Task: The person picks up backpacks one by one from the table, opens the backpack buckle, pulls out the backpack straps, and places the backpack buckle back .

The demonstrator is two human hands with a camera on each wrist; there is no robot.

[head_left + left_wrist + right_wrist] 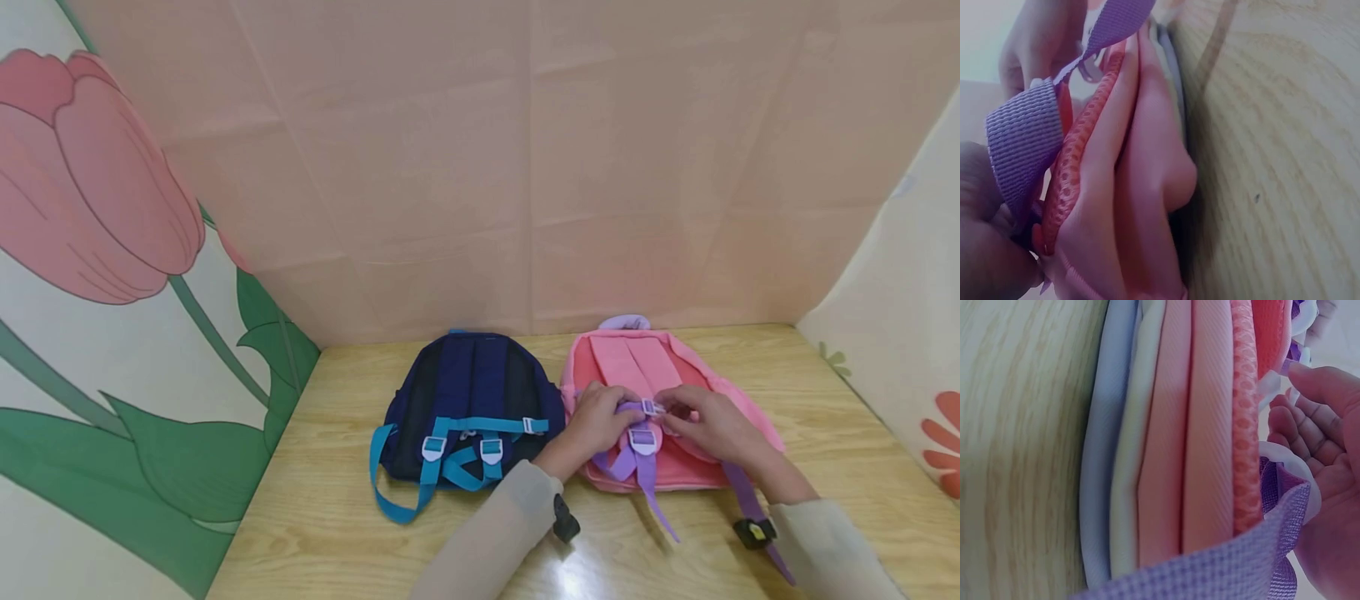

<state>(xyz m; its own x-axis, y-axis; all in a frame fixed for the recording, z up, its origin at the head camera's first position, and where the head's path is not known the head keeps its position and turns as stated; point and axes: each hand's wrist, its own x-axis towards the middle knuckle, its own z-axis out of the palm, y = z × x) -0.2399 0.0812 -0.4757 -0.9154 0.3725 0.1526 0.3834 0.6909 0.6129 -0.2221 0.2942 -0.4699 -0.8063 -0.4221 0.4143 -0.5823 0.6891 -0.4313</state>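
Observation:
A pink backpack (697, 467) lies on the table with its shoulder straps facing up. Over its middle, my left hand (600, 417) pinches a purple webbing strap (630, 407). From the other side my right hand (708, 425) holds a small white buckle (652, 407) joined to that strap, between thumb and fingers. Just below the hands is a white strap adjuster (642, 440), its purple tail hanging toward the front. In the left wrist view, a loop of purple webbing (1025, 137) partly hides the left fingers. The right wrist view shows the backpack's layered edge (1207, 444) beside the right palm.
A navy backpack (472, 367) with blue straps (401, 508) lies close against the pink one's left side. Beneath both is a wood-grain table (315, 517). A pinkish sheet (420, 167) stands behind, and flower-printed panels (97, 183) flank the table.

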